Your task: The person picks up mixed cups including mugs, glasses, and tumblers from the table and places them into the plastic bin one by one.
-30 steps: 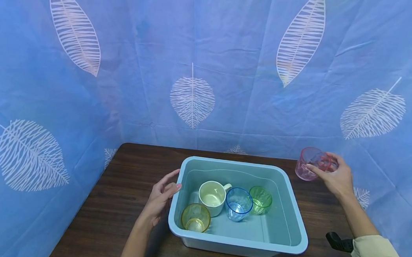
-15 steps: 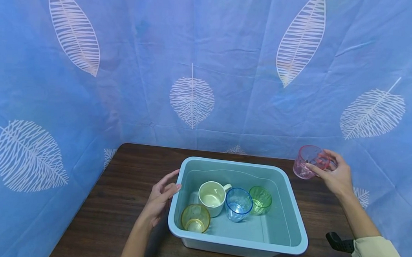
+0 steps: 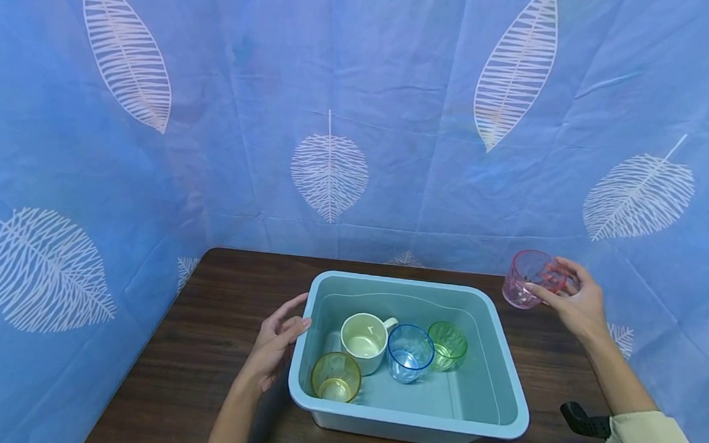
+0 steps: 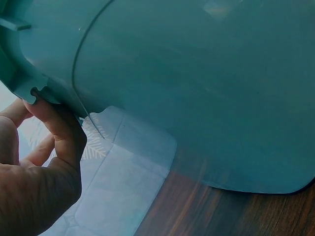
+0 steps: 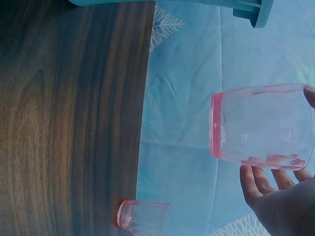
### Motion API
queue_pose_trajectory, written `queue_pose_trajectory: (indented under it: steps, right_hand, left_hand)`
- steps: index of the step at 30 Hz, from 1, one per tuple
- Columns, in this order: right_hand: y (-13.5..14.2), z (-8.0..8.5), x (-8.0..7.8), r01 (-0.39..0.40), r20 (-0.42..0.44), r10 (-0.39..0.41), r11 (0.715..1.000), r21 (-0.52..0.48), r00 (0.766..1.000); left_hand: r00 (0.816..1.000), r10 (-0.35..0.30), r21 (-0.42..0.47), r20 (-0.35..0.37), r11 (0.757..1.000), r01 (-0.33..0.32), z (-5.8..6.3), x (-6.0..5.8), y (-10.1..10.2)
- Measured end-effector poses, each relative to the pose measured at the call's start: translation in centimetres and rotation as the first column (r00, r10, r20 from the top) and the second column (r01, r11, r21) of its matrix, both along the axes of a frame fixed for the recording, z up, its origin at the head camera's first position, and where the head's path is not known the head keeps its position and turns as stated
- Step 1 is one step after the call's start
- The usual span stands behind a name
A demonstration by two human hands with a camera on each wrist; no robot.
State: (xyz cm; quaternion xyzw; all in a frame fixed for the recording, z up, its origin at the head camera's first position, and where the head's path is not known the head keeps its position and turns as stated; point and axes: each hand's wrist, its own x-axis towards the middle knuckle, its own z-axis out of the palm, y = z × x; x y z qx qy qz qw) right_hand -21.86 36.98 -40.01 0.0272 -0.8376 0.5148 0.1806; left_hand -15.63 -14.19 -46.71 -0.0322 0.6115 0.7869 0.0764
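My left hand (image 3: 275, 342) holds the left rim of a light blue plastic basin (image 3: 399, 280), its thumb at the edge; the left wrist view shows the fingers under that rim. Beyond the basin's right side, my right hand (image 3: 583, 309) grips a clear pink glass (image 3: 518, 286), thumb on one side and fingers on the other. It hangs upright, base down, above the table in the right wrist view. Inside the basin are a pale green mug (image 3: 364, 337), a yellow glass (image 3: 335, 377), a blue glass (image 3: 410, 354) and a green glass (image 3: 448, 347).
Another pink glass (image 5: 142, 216) stands near the back edge of the dark wooden table (image 3: 234, 289) in the right wrist view. In the head view it cannot be made out clearly. A blue cloth (image 3: 397, 116) with white leaf prints hangs behind the table.
The pink glass in my right hand has shifted slightly left and up. My left hand and the basin look unmoved.
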Motion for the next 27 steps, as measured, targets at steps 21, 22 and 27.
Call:
queue_pose_trajectory:
  steps: [21, 22, 27]
  right_hand:
    - [-1.4, 0.8, 0.2, -0.149, -0.093, 0.126, 0.938, -0.312, 0.988]
    - [-1.4, 0.8, 0.3, -0.152, -0.098, 0.127, 0.937, -0.313, 0.987]
    - [-1.5, 0.8, 0.4, -0.157, -0.105, 0.129, 0.934, -0.322, 0.986]
  left_hand:
    - [1.000, -0.009, 0.007, -0.008, 1.000, 0.009, -0.1, -0.1, 0.0]
    - [1.000, -0.009, 0.007, -0.006, 1.000, 0.009, -0.1, -0.1, 0.0]
    - [1.000, 0.001, 0.009, -0.003, 1.000, -0.001, -0.1, -0.1, 0.0]
